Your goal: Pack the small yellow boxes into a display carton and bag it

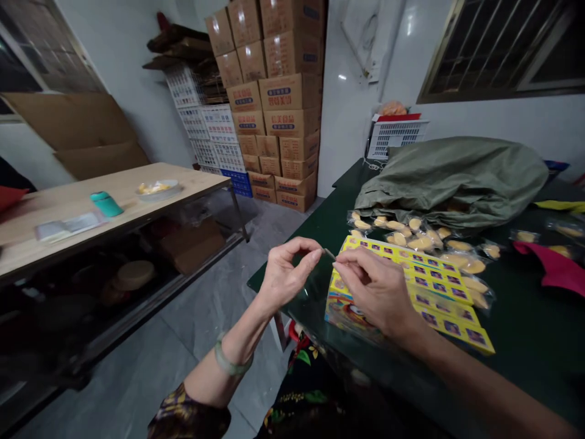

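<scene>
1. Okay, my left hand (290,274) has thumb and forefinger pinched shut on a small grey sliver (328,253), too small to name.
2. My right hand (377,289) curls just beside it, fingertips nearly closed; I can't tell if they hold anything.
3. Below sits a yellow printed card sheet (434,292) on a printed box (347,311).
4. Beyond, plastic packets (411,241) crowd the dark green table (525,329) against an olive sack (448,177).

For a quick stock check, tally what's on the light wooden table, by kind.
Teal cylindrical container: 1
White bowl with yellow food: 1
Flat clear plastic packet: 1
Total on the wooden table: 3
Red cloth at the view's edge: uncounted, possibly off the table.
</scene>
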A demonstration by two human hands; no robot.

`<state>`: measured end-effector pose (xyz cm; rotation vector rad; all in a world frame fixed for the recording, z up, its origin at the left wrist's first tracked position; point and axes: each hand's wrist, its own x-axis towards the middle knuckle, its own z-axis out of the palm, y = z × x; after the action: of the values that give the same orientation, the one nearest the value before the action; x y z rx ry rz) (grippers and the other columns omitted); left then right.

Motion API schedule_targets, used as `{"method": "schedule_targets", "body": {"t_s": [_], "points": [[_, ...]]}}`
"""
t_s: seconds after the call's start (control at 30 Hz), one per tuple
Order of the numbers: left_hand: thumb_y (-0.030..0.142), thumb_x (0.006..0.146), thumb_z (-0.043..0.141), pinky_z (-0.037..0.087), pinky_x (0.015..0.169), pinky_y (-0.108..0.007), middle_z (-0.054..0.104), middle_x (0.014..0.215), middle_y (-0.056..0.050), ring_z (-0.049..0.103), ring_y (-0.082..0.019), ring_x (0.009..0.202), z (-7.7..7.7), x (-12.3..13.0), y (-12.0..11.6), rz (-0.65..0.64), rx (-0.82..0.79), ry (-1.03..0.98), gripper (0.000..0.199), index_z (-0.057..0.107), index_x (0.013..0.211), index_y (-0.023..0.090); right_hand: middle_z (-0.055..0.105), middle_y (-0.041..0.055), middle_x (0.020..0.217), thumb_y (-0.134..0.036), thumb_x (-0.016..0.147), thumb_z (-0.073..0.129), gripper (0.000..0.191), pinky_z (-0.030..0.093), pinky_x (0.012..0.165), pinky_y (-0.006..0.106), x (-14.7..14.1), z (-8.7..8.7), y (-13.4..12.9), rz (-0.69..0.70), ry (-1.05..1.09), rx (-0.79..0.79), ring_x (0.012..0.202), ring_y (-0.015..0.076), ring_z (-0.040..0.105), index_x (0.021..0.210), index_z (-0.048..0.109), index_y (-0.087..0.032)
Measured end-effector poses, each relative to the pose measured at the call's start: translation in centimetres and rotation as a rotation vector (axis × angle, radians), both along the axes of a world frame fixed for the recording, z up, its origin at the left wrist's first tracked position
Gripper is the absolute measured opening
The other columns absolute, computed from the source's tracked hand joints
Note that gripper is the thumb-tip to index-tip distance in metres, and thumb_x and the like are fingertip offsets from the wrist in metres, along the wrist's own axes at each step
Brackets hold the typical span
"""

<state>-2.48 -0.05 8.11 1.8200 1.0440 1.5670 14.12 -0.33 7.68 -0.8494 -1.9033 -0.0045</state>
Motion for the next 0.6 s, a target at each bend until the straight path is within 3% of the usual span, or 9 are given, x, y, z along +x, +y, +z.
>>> {"method": "schedule_targets", "body": {"t_s": [0.07, 0.13, 0.23, 0.33, 0.43, 0.6], "points": [[0.03, 0.079, 0.066, 0.045, 0.07, -0.024, 0.064, 0.077, -0.003, 0.056, -0.012, 0.072, -0.3, -0.8, -2.7, 0.255, 0.127, 0.008, 0.014, 0.066, 0.078, 0.016, 0.062, 0.0005, 0.065, -0.009, 0.087, 0.05, 0.017, 0.04, 0.057, 0.025, -0.6, -0.9, -1.0, -0.023, -0.06, 0.175, 0.058, 0.0114, 0.055, 0.079, 0.062, -0.018], [0.029, 0.079, 0.065, 0.042, 0.061, -0.022, 0.059, 0.067, 0.0, 0.051, -0.009, 0.063, -1.0, -1.3, -5.7, 0.363, 0.116, -0.018, 0.015, 0.063, 0.073, 0.016, 0.06, 0.001, 0.062, -0.005, 0.085, 0.051, 0.018, 0.039, 0.057, 0.026, -1.0, -1.9, -2.2, -0.034, -0.128, 0.31, 0.058, 0.0122, 0.055, 0.084, 0.064, -0.017], [0.036, 0.081, 0.063, 0.033, 0.047, -0.019, 0.052, 0.055, 0.002, 0.041, -0.006, 0.049, -3.0, -1.4, -9.3, 0.178, -0.215, -0.145, 0.024, 0.065, 0.072, 0.015, 0.055, -0.0006, 0.057, -0.004, 0.083, 0.053, 0.019, 0.036, 0.055, 0.027, -1.3, -3.2, -3.7, 0.013, -0.214, 0.414, 0.055, 0.0122, 0.05, 0.088, 0.065, -0.018], [0.044, 0.077, 0.068, 0.031, 0.043, -0.019, 0.052, 0.053, 0.002, 0.039, -0.006, 0.047, -5.1, -1.1, -11.3, -0.004, -0.483, -0.351, 0.031, 0.069, 0.082, 0.013, 0.055, -0.0002, 0.059, -0.007, 0.084, 0.053, 0.018, 0.034, 0.056, 0.028, -1.6, -4.2, -5.0, 0.094, -0.244, 0.44, 0.056, 0.0124, 0.049, 0.092, 0.065, -0.019], [0.042, 0.071, 0.074, 0.034, 0.045, -0.018, 0.057, 0.058, 0.0, 0.043, -0.006, 0.05, -6.3, -0.8, -12.2, -0.055, -0.505, -0.499, 0.032, 0.071, 0.085, 0.014, 0.054, -0.0001, 0.058, -0.009, 0.085, 0.052, 0.017, 0.031, 0.055, 0.029, -1.9, -4.7, -6.0, 0.118, -0.271, 0.475, 0.055, 0.0126, 0.046, 0.091, 0.064, -0.02], [0.039, 0.071, 0.074, 0.037, 0.046, -0.019, 0.061, 0.058, -0.001, 0.045, -0.006, 0.049, -6.5, -0.9, -13.2, -0.048, -0.474, -0.543, 0.026, 0.072, 0.08, 0.014, 0.055, 0.0002, 0.057, -0.01, 0.087, 0.05, 0.016, 0.029, 0.055, 0.03, -2.3, -4.8, -6.9, 0.101, -0.321, 0.491, 0.056, 0.0133, 0.045, 0.09, 0.062, -0.02]]}}
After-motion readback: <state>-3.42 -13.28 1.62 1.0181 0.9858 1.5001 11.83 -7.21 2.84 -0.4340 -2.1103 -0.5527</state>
